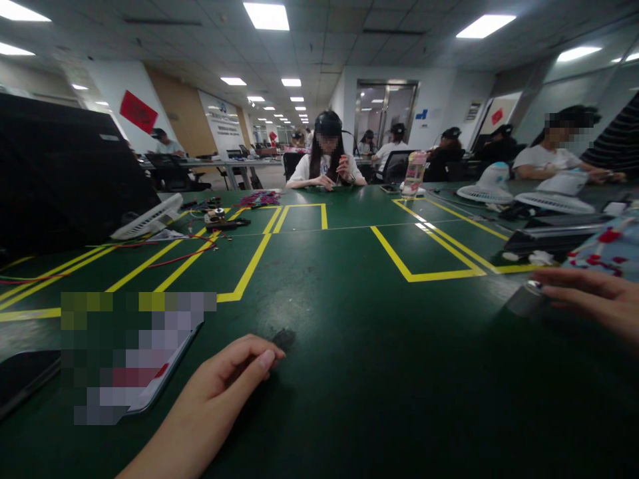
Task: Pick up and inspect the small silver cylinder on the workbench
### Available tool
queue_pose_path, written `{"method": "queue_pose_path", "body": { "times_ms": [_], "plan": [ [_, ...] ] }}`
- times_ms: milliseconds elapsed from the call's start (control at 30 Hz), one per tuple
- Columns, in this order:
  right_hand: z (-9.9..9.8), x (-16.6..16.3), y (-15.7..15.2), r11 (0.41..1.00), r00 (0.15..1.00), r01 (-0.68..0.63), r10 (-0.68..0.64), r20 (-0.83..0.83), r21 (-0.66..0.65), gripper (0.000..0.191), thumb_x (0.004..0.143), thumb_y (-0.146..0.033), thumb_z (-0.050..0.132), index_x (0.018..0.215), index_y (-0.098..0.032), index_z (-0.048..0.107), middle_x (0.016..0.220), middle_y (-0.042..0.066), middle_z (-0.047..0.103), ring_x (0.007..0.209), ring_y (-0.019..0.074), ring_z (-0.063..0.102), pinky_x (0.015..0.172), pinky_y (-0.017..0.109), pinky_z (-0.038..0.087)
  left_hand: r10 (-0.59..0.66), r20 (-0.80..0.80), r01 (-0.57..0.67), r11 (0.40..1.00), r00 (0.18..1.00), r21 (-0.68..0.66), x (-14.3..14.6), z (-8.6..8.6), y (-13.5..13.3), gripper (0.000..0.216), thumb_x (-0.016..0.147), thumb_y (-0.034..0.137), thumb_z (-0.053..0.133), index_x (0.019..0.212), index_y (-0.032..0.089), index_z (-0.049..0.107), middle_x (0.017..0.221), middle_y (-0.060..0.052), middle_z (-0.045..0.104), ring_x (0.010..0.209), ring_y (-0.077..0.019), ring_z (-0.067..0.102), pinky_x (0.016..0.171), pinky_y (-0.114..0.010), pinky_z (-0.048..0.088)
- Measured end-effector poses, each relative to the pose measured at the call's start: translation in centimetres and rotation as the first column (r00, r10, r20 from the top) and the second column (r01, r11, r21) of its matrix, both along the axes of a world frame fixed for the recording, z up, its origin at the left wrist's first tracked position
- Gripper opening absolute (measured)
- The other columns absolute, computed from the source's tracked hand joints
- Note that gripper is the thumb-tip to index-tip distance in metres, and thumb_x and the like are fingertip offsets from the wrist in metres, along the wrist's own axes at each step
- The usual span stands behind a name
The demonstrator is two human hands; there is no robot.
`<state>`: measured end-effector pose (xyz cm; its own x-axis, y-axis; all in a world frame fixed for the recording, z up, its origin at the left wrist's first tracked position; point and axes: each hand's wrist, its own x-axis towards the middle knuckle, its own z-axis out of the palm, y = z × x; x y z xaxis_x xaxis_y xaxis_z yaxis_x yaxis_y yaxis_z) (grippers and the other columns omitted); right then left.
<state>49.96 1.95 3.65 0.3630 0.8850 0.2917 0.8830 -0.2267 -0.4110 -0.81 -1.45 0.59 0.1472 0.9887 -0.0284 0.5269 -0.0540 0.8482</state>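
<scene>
My left hand [219,392] rests on the green table [379,372] at the bottom centre. Its fingers are curled together, and their tips pinch a small dark part [284,338] that lies on the table. My right hand [599,303] reaches in from the right edge. Its fingers close round the end of a dark cylinder [522,303] with a silvery tip, which lies on the table. The two hands are far apart.
A flat device with a blurred screen [150,372] and a dark phone [24,376] lie to the left. Farther left are a black case [64,173], a white fan [147,219] and red wires [184,256]. A bottle [414,174], more fans [492,186] and seated people are beyond.
</scene>
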Motion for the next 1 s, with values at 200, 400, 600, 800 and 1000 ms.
{"method": "queue_pose_path", "body": {
  "times_ms": [200, 400, 600, 800, 1000],
  "plan": [
    [-0.9, -2.8, -0.5, 0.992, 0.997, 0.042, -0.049, -0.059, -0.123, 0.051, 0.077, -0.056, 0.058, 0.116, -0.022, 0.055, 0.11, 0.012, 0.064, 0.092, 0.0224, 0.064, 0.079, 0.034, 0.049, -0.011, -0.013, 0.011, 1.0, 1.0, 0.012, 0.0, -0.1, 0.0, 0.023, 0.093, 0.04, 0.051, 0.087, 0.027, 0.068, 0.085, 0.001, 0.066, 0.086, -0.0218, 0.062, 0.079, -0.03, 0.044],
    [-2.9, -11.4, -0.5, 0.852, 0.854, -0.508, 0.517, -0.058, 0.127, 0.046, 0.078, -0.042, 0.064, 0.118, -0.023, 0.052, 0.115, 0.007, 0.061, 0.101, 0.0182, 0.061, 0.089, 0.03, 0.051, -0.011, -0.029, 0.012, 1.0, 1.0, 0.014, 0.2, 0.1, 0.0, 0.024, 0.093, 0.04, 0.05, 0.086, 0.026, 0.067, 0.086, 0.001, 0.067, 0.086, -0.0221, 0.062, 0.079, -0.03, 0.044],
    [-2.8, -21.8, -1.7, 0.472, 0.46, -0.863, 0.881, -0.109, 0.18, 0.033, 0.081, -0.022, 0.058, 0.113, -0.023, 0.049, 0.11, 0.003, 0.06, 0.098, 0.0102, 0.058, 0.087, 0.025, 0.05, -0.017, -0.063, 0.018, 1.0, 0.998, 0.012, -0.1, -0.2, 0.0, 0.022, 0.094, 0.039, 0.049, 0.089, 0.027, 0.066, 0.088, 0.002, 0.067, 0.088, -0.0218, 0.063, 0.08, -0.03, 0.045],
    [-3.9, -23.0, -1.6, 0.458, 0.415, -0.877, 0.874, -0.253, 0.144, 0.037, 0.081, -0.022, 0.058, 0.117, -0.025, 0.046, 0.111, 0.002, 0.058, 0.097, 0.0091, 0.056, 0.087, 0.025, 0.049, -0.063, -0.14, 0.078, 0.992, 0.988, 0.1, 1.5, 0.0, 0.1, 0.016, 0.093, 0.032, 0.051, 0.098, 0.027, 0.065, 0.099, 0.0, 0.068, 0.096, -0.0225, 0.062, 0.084, -0.033, 0.046],
    [-4.3, -22.9, -1.5, 0.557, 0.463, -0.821, 0.778, -0.425, 0.125, 0.063, 0.074, -0.029, 0.069, 0.128, -0.025, 0.036, 0.116, 0.002, 0.058, 0.104, 0.0103, 0.058, 0.093, 0.027, 0.048, -0.22, -0.117, 0.244, 0.936, 0.968, 0.255, 6.4, 2.4, 1.0, 0.019, 0.092, 0.022, 0.055, 0.107, 0.028, 0.066, 0.098, 0.001, 0.065, 0.089, -0.0175, 0.06, 0.079, -0.029, 0.047]
  ]
}}
